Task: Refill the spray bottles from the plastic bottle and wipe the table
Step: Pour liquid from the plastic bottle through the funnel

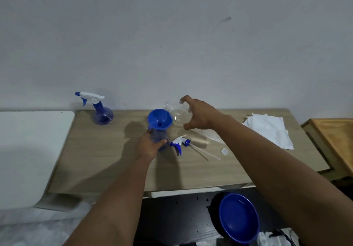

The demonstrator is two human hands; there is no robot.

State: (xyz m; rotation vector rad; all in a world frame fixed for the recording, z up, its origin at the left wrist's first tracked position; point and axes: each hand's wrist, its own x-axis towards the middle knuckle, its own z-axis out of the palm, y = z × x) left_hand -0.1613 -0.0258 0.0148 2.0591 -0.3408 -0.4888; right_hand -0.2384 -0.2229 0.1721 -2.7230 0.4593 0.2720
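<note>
The left hand is clamped around the body of an uncapped blue spray bottle standing on the wooden table, a blue funnel seated in its neck. The right hand grips a clear plastic bottle, tilted beside the funnel's rim. The removed trigger head lies just right of the held bottle. A second, capped spray bottle stands well apart, far left. White cloths lie far right.

Your left hand covers most of the open spray bottle under the funnel. Your right hand hides the clear plastic bottle body, so its liquid level can't be told. The blue bowl is partly behind your forearm.
</note>
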